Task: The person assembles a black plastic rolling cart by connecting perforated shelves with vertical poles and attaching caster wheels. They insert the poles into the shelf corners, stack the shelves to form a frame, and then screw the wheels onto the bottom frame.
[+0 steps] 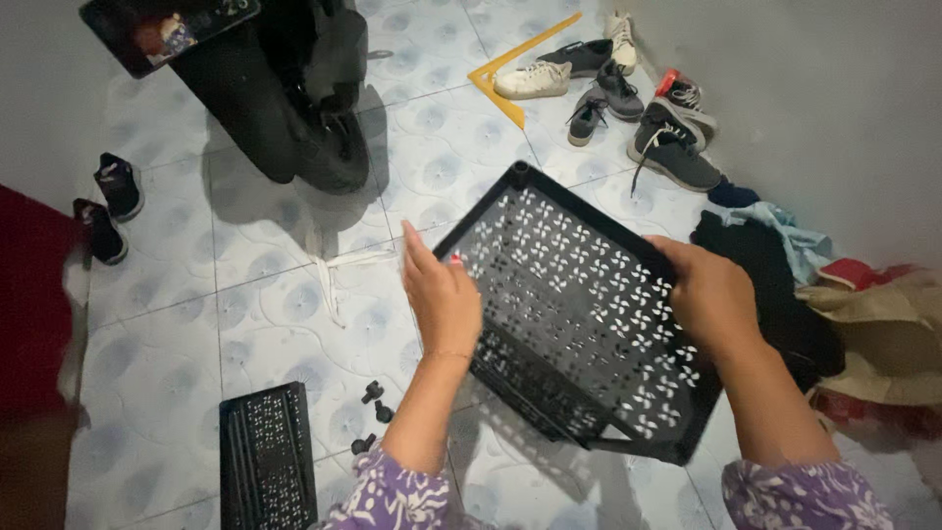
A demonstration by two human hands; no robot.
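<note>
Black perforated plastic panel, tilted, held above floor.

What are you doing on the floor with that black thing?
A person holds a black plastic shelf panel with holes, tilted above the tiled floor, the left hand and right hand each taking a grip on one side. Another black panel and small black pegs lie nearby, by a scooter and shoes.

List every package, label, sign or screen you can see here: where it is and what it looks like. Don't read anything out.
Plate on the rear of the black scooter, top left: dark rectangular plate, tilted, pale markings and a small coloured patch.
Brown paper bag, right edge beside the heap of clothes: crumpled, tan, plain.
Small red tag at the rim of the black perforated tray, by the left hand: too small to tell more.
No screens.
</note>
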